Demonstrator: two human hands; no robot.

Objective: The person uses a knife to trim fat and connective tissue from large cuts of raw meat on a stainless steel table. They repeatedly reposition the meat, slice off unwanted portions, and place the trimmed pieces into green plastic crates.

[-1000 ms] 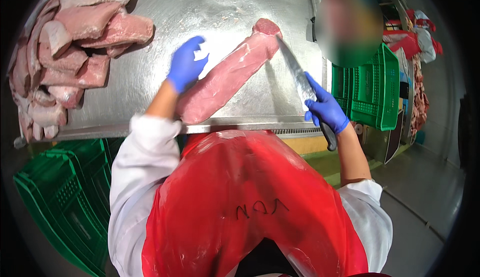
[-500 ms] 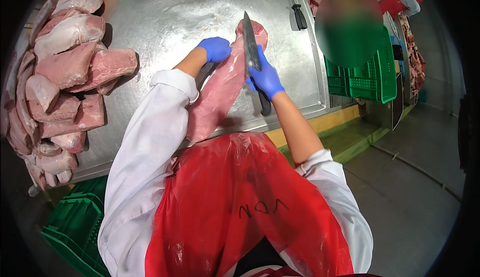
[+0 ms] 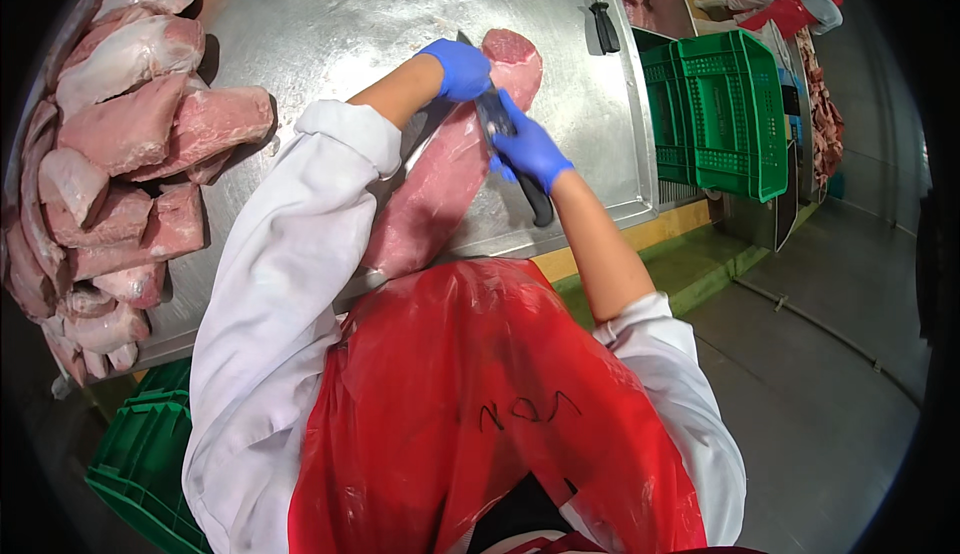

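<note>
A long pink pork loin (image 3: 430,194) lies lengthwise on the steel table in front of me, its cut far end turned slightly right. My right hand (image 3: 533,149), in a blue glove, is closed round a knife (image 3: 492,114) with a black handle. The blade slants far and left across the loin, and its tip shows beyond my left hand. My left hand (image 3: 460,71), also gloved in blue, is closed at the loin's upper left side, right against the blade. Its fingertips are partly hidden.
Several meat pieces (image 3: 120,139) are piled along the table's left side. A second black-handled knife (image 3: 603,29) lies at the right rim of the steel table (image 3: 330,29). Green crates stand to the right (image 3: 735,114) and below the table at lower left (image 3: 150,454).
My left hand has moved right and away from me, over the loin. The knife has tilted left, its blade now partly behind that hand. The person by the right-hand crates has left the view.
</note>
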